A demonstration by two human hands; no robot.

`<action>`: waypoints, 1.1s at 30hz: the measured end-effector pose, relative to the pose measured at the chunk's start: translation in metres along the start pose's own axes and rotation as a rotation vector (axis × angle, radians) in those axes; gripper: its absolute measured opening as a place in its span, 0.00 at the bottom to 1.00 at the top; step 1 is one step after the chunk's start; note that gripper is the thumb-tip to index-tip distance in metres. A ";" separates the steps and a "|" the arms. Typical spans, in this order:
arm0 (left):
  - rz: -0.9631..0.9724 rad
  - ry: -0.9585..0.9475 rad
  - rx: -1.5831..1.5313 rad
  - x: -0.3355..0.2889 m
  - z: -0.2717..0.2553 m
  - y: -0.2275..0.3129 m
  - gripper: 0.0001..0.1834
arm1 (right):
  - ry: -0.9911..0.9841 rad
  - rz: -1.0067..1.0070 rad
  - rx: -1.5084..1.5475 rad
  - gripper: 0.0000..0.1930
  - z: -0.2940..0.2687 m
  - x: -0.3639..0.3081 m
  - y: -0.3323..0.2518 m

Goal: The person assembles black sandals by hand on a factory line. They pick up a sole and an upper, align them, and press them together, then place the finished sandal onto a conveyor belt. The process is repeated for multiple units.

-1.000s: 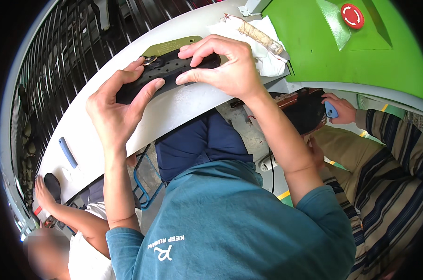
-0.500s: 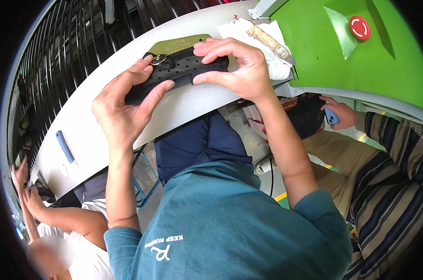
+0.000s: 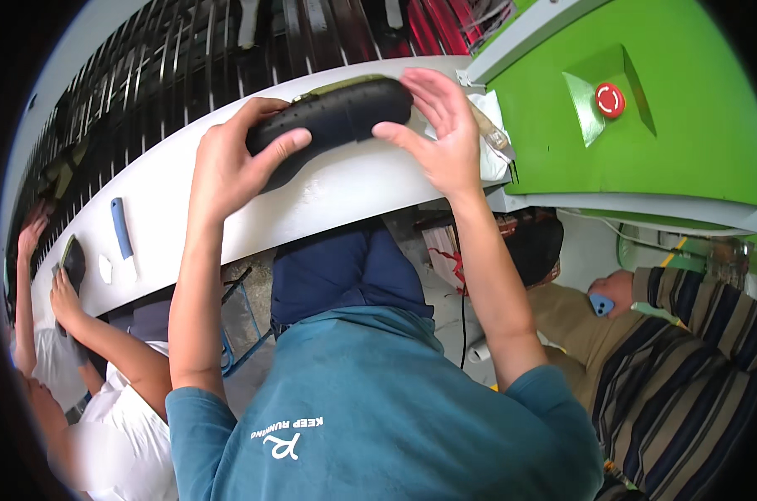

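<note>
A black perforated shoe upper (image 3: 337, 117) is fitted over an olive-green shoe last (image 3: 345, 83), of which only a strip shows along the far side. My left hand (image 3: 236, 159) grips its left end, thumb on the near face and fingers over the far side. At the other end, my right hand (image 3: 437, 138) has its fingers stretched out and spread past the tip. Its thumb lies at the upper's near edge; whether it presses there I cannot tell. The piece is held above the white worktable (image 3: 328, 184).
A brush (image 3: 489, 127) lies on white cloth by a green machine (image 3: 646, 159) with a red stop button (image 3: 610, 100). A blue-handled tool (image 3: 121, 230) rests at left. Dark metal bars (image 3: 170, 75) run behind the table. Co-workers sit left and right, the left one handling a shoe piece.
The shoe upper has tipped, hiding most of the last's green face and showing more of the black side. My right hand's fingers have straightened and moved to its right end.
</note>
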State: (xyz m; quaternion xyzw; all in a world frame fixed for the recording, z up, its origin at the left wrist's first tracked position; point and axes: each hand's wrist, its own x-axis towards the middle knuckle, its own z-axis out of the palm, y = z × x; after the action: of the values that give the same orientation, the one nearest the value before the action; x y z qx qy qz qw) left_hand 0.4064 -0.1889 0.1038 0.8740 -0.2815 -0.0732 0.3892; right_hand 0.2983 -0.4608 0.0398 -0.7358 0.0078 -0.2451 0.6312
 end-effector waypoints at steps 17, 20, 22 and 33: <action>0.120 0.544 -0.141 -0.114 0.010 -0.021 0.18 | -0.413 -0.133 -0.701 0.41 0.029 0.007 -0.046; 0.222 0.583 0.136 -0.098 -0.022 -0.041 0.49 | -0.428 -0.315 -0.684 0.39 0.034 0.007 -0.047; 0.233 0.409 0.002 -0.094 -0.027 -0.059 0.64 | -0.448 -0.393 -0.688 0.38 0.035 0.007 -0.051; 0.256 0.310 -0.185 -0.116 0.001 -0.072 0.52 | -0.495 -0.424 -0.802 0.46 0.068 -0.013 -0.083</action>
State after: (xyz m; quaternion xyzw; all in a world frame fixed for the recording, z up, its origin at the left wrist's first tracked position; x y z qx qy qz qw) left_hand 0.3405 -0.0871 0.0408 0.7923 -0.3192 0.0867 0.5126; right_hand 0.2869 -0.3771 0.1066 -0.9413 -0.1977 -0.1641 0.2188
